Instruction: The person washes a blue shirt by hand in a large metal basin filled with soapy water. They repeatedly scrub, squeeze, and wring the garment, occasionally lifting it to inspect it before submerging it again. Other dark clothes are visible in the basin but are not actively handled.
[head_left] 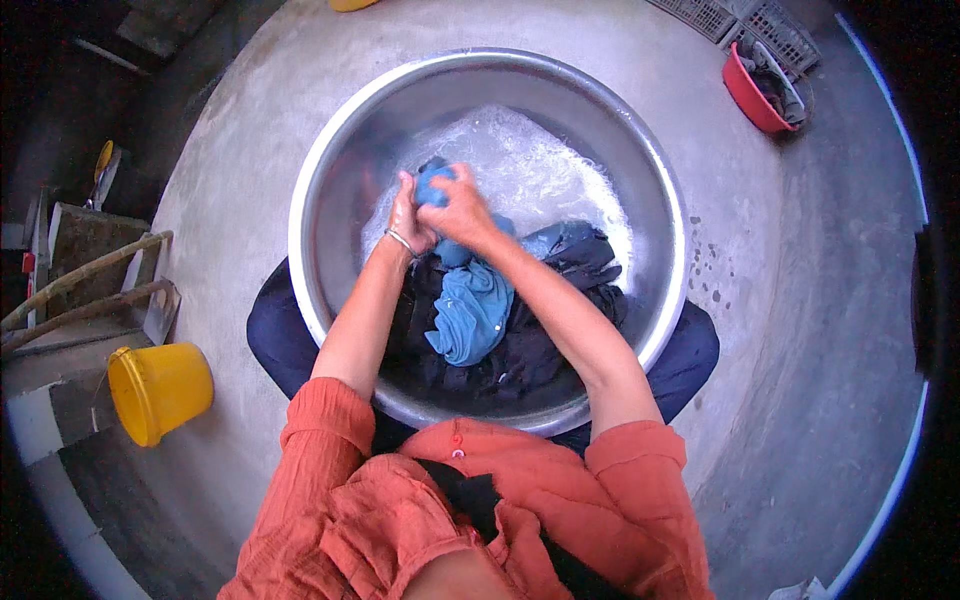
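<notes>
Between my legs stands a large round metal basin [330,170] with sudsy water [530,165] in its far half. Over the water, left of the basin's middle, my left hand [407,215] and my right hand [458,207] are closed on a bunched blue garment [470,315]. Its upper part is squeezed between the two hands, and the rest hangs down onto a heap of dark wet clothes [530,365] in the near half. A bracelet circles my left wrist. My right fingers wrap over the cloth, partly hiding it.
A yellow bucket [165,392] stands on the concrete floor at left, near wooden poles [85,275]. At the far right are a red tub [752,95] with dark cloth in it and grey plastic crates [770,35]. My knees flank the basin.
</notes>
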